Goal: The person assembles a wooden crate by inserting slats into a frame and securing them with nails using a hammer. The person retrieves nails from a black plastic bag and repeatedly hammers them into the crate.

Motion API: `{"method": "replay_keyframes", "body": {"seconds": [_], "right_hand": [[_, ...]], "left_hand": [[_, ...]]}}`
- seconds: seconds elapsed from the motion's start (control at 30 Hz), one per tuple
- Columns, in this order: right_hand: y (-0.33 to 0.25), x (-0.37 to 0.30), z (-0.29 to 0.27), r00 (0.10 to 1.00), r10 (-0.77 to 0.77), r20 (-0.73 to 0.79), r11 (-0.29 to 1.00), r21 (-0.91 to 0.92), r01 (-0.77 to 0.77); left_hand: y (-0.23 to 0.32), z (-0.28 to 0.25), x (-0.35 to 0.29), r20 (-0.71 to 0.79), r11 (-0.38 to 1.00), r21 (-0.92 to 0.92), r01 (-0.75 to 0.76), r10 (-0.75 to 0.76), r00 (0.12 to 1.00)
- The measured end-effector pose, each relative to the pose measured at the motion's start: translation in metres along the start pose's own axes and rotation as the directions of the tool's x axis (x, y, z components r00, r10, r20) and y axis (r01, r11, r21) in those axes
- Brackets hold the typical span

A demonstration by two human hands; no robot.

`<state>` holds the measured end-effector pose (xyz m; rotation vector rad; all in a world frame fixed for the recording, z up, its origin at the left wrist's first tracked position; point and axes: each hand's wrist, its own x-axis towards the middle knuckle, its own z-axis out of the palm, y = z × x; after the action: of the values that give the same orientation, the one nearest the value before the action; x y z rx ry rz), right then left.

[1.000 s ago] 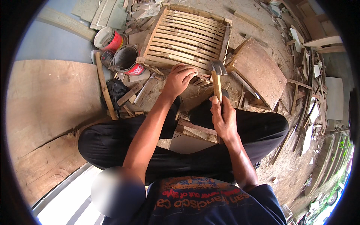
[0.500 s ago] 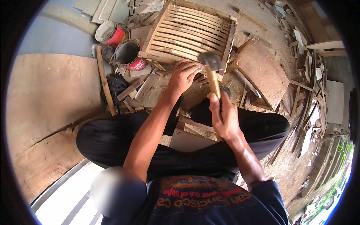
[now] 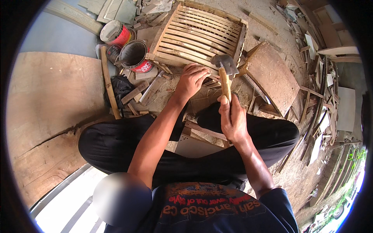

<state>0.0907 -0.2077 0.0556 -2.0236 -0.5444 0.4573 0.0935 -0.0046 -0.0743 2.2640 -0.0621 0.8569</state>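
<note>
My right hand (image 3: 234,119) is wrapped round the wooden handle of a hammer (image 3: 225,66). Its dark, blocky head is raised over the near right corner of a slatted wooden frame (image 3: 153,46). Close by on the left, my left hand (image 3: 191,80) rests at the frame's near edge. Its fingers are bent and pinched together toward the hammer. Whatever lies between those fingertips is too small to make out. Pale thin slats run across the frame from side to side, and its near right corner is partly covered by the hammer head.
Two red paint cans (image 3: 134,54) stand left of the frame, beside a wooden pole (image 3: 110,83) and a black bag (image 3: 121,88). A tilted wooden box (image 3: 274,73) lies to the right. Wood scraps (image 3: 322,105) pile up along the right side. A large plywood sheet (image 3: 58,85) stands at left.
The hammer and my right hand have shifted slightly to the right. The slatted frame shows a little farther right too. My left hand has kept nearly the same place and pose.
</note>
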Motion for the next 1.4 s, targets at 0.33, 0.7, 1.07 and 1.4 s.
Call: {"method": "replay_keyframes", "body": {"seconds": [0.33,0.7,1.07,1.4], "right_hand": [[-0.011,-0.017,-0.014,0.995,-0.09,-0.034,0.979,0.181,0.094],[0.012,-0.002,-0.007,0.99,0.113,-0.088,0.99,0.093,-0.105],[0.027,-0.012,0.006,0.987,0.158,-0.009,0.983,0.099,-0.157],[0.006,-0.004,0.0,0.995,0.098,0.034,0.995,0.004,-0.098]], "left_hand": [[-0.004,0.007,-0.004,-0.038,1.0,0.003,-0.029,0.029,0.999],[-0.006,0.002,-0.007,0.029,0.996,0.076,-0.038,0.036,0.999],[0.009,0.008,0.0,0.007,0.996,0.09,0.012,-0.013,1.0],[0.007,0.009,-0.002,-0.016,0.997,0.054,0.049,-0.048,0.999]]}}
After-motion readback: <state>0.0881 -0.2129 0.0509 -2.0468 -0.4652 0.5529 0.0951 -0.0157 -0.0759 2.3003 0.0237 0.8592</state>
